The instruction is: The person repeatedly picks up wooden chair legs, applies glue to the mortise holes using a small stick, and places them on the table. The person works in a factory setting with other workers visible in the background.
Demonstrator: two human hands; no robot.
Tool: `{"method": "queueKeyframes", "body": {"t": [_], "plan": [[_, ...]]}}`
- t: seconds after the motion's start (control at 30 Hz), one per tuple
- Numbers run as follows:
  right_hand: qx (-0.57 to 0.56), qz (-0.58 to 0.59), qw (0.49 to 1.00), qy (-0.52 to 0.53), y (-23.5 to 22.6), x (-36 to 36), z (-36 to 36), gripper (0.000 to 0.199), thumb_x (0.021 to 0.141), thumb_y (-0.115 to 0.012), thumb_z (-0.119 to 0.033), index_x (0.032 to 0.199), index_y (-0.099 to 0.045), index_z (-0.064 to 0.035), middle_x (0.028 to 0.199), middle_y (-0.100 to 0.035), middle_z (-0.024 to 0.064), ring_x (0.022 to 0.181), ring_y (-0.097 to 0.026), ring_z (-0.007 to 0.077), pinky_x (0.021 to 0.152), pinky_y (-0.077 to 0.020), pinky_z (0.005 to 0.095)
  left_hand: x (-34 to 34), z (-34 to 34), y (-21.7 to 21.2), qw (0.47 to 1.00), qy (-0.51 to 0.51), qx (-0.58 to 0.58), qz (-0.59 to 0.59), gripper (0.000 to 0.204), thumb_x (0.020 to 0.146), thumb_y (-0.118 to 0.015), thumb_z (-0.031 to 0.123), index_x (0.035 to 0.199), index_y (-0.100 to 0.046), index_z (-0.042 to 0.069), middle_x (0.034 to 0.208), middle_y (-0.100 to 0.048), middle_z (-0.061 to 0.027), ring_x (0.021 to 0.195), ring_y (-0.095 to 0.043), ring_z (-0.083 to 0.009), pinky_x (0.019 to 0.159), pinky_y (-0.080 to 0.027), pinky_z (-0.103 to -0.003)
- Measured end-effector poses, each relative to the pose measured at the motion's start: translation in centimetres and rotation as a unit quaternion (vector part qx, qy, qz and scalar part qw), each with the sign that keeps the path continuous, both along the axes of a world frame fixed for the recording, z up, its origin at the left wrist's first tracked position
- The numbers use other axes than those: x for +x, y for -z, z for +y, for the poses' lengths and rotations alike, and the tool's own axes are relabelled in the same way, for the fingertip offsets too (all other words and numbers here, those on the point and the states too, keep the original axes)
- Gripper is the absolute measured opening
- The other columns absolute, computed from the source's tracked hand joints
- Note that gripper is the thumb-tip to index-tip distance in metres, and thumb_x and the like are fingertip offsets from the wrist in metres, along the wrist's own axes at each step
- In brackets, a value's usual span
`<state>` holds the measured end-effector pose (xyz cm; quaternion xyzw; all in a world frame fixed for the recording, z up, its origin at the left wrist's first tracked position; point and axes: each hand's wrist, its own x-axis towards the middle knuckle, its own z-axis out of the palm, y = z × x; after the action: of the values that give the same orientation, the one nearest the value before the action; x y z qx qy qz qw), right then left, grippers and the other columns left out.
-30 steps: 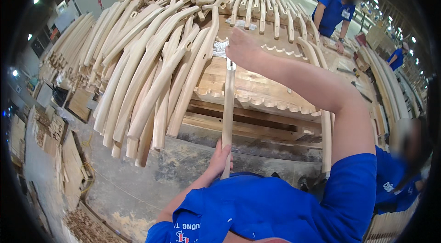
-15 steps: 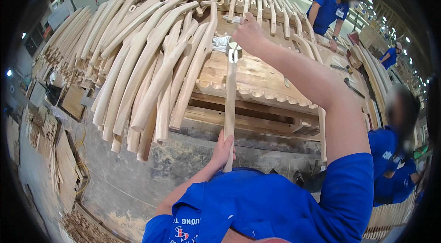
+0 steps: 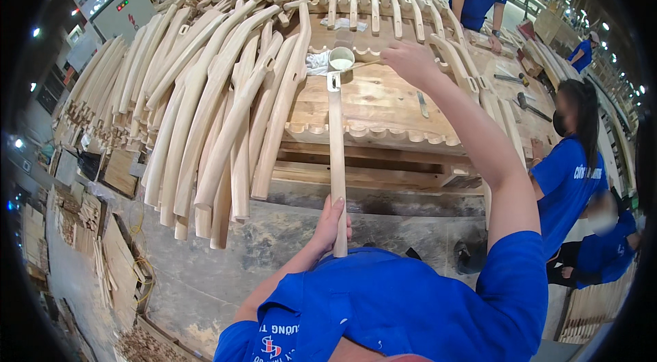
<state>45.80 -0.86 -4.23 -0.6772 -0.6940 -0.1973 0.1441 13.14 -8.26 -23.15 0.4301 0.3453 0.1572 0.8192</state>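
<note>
left hand (image 3: 328, 225) grip closed round wooden chair leg (image 3: 336, 157), propped on bench (image 3: 383, 105). right hand (image 3: 408, 61) pinches thin stick, now shifted from leg's slotted top to small glue cup (image 3: 341, 59); likely reloading.

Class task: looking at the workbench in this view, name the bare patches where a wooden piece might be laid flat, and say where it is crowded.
Bare bench top lies between the glue cup and the chisel, under the right hand. Crowded: curved wooden legs pile leftward, more ring the far and right edges.
</note>
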Motion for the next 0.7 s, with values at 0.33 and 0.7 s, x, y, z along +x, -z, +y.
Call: {"method": "queueKeyframes", "body": {"t": [0.33,0.7], "plan": [[0.084,0.170,0.981,0.043,7.9,1.6,1.4,0.010,0.087,-0.055,-0.023,0.087,-0.062,-0.0170,0.085,-0.064,-0.0008,0.085,-0.058,0.0201,0.083,-0.0292,0.0410,-0.3,0.4,-0.3,0.999,0.013,0.019,0.033,0.032,0.096,-0.034,0.044,0.113,-0.032,0.018,0.068,-0.049,-0.0073,0.043,-0.048,-0.0171,0.040,-0.043,-0.032],[0.072,0.141,0.987,-0.013,8.3,2.3,1.9,0.010,0.086,-0.052,-0.017,0.078,-0.057,-0.0129,0.072,-0.060,0.0027,0.076,-0.058,0.0212,0.077,-0.0278,0.0402,-0.2,0.2,-0.8,0.998,0.001,-0.008,0.066,0.032,0.096,-0.032,0.045,0.112,-0.033,0.018,0.069,-0.049,-0.0066,0.045,-0.048,-0.0168,0.041,-0.043,-0.031]]}}
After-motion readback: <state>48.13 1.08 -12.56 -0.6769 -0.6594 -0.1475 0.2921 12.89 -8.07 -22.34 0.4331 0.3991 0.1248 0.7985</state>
